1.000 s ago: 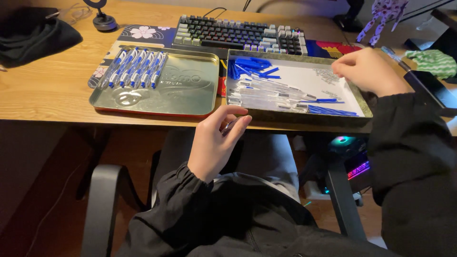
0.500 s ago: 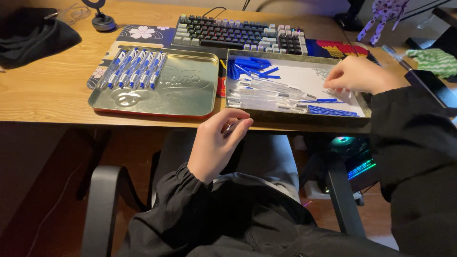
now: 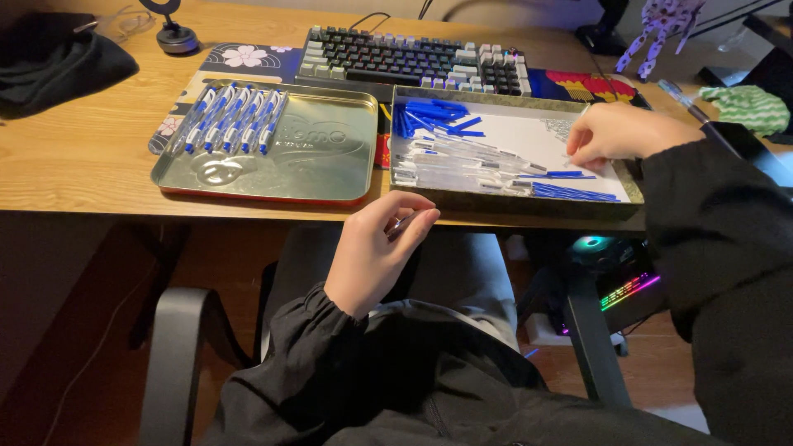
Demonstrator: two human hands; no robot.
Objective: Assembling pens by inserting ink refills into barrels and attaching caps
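Note:
My left hand (image 3: 372, 252) hovers just under the desk's front edge, thumb and fingers pinched on a short clear pen part (image 3: 402, 224). My right hand (image 3: 607, 132) reaches into the right side of a shallow metal box (image 3: 529, 202), fingertips pressed together on the white floor beside some blue refills (image 3: 570, 174). What they pinch is hidden. The box also holds a pile of blue caps (image 3: 434, 116) and a row of clear pen barrels (image 3: 462, 161). Several assembled blue-and-white pens (image 3: 235, 120) lie side by side on a flat metal tray (image 3: 322, 157) to the left.
A keyboard (image 3: 405, 59) lies behind both tins on a patterned mat. A dark cloth (image 3: 58, 62) sits far left, a small round stand (image 3: 175, 37) near it, and a green cloth (image 3: 747, 107) far right. A chair armrest (image 3: 173, 363) is by my left elbow.
My right hand has moved from the box's far right corner leftward and down toward the blue refills. My left hand has stayed at the desk edge, fingers closing a little.

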